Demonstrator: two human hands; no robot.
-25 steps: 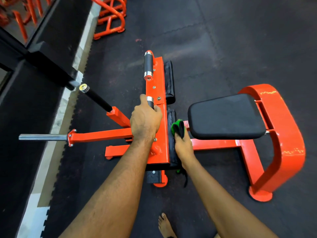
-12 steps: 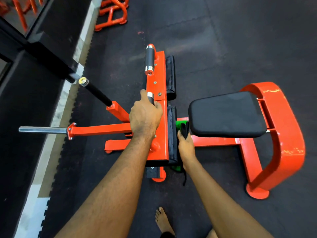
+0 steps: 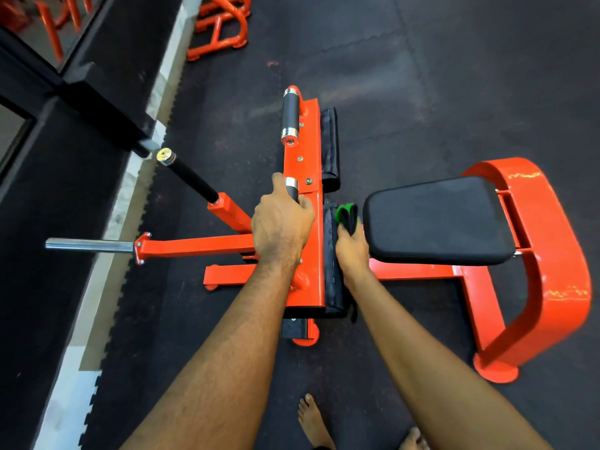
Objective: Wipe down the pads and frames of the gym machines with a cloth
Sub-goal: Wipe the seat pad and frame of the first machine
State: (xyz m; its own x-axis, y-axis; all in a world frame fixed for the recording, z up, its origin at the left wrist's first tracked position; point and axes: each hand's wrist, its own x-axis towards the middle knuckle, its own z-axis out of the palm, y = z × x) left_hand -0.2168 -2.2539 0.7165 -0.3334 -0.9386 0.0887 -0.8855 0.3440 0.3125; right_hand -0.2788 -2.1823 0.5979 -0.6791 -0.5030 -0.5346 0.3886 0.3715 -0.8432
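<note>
Black rubber floor mats point(image 3: 422, 76) carry the orange machine frame point(image 3: 316, 254). The left hand point(image 3: 281, 228) has its fingers point(image 3: 304, 204) clenched round a handle point(image 3: 291, 186). The right hand point(image 3: 352, 251) grips the green cloth point(image 3: 345, 216) against the knee pad point(image 3: 331, 274), beside the seat point(image 3: 438, 219).

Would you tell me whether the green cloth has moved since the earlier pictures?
Yes. Against the seat pad, the green cloth in the right hand slid along the knee pad, away from the person.
</note>
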